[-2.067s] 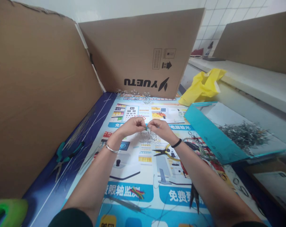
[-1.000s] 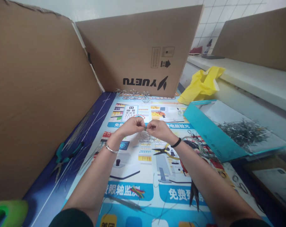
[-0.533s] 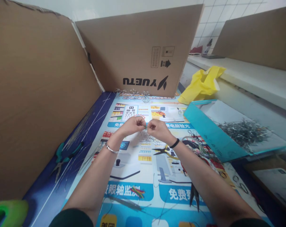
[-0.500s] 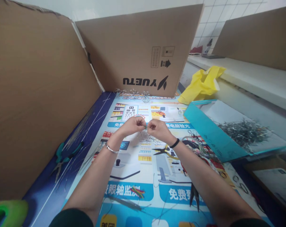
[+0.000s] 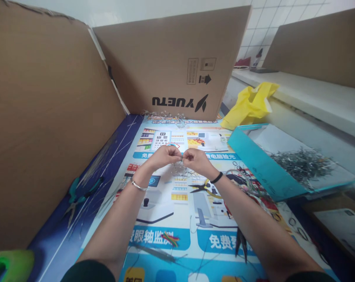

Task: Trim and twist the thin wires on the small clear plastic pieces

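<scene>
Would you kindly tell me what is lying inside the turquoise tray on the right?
Inside the turquoise tray, a tangled pile of grey metal wire pieces lies on a white sheet. The tray's raised near wall hides the floor strip just behind it.

A single camera sits on the person's head and looks forward and down along both forearms onto the tabletop [image 5: 121,137]. It is close: the left hand [image 5: 162,156] and right hand [image 5: 196,160] meet mid-frame, and cardboard walls [image 5: 48,117] close the left and far sides.
</scene>
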Available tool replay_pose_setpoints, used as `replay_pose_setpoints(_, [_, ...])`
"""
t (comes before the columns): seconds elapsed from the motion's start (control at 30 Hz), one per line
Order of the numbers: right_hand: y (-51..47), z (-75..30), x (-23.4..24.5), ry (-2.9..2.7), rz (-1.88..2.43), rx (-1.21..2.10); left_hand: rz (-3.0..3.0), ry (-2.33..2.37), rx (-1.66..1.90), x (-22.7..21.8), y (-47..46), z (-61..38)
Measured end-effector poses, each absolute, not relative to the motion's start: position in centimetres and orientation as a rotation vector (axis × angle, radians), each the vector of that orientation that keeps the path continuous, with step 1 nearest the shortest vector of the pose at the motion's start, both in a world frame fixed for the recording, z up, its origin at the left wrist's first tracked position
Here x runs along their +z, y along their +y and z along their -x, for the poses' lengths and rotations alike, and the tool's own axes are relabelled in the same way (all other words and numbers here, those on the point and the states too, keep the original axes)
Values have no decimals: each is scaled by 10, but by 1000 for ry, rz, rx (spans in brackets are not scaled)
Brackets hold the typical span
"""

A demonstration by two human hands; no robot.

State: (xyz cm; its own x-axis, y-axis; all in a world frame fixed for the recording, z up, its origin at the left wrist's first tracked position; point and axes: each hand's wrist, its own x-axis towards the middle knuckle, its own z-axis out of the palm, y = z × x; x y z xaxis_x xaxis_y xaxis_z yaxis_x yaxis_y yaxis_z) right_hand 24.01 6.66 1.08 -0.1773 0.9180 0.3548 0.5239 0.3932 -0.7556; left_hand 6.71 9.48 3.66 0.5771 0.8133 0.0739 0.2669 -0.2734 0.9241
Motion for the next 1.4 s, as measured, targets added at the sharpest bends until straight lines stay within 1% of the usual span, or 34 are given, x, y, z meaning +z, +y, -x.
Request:
replay_pose_setpoints(0.63, [69,-244,9,-1822,1216,725,-1775,846,742,29,97,-68])
replay_pose_setpoints(1.1, [68,-243,10,-1817,1222,697,-1762,853,721,28,98,-68])
replay_pose_setpoints(1.4, [68,-243,9,-1844,1203,676,-1685,850,635,33,95,-67])
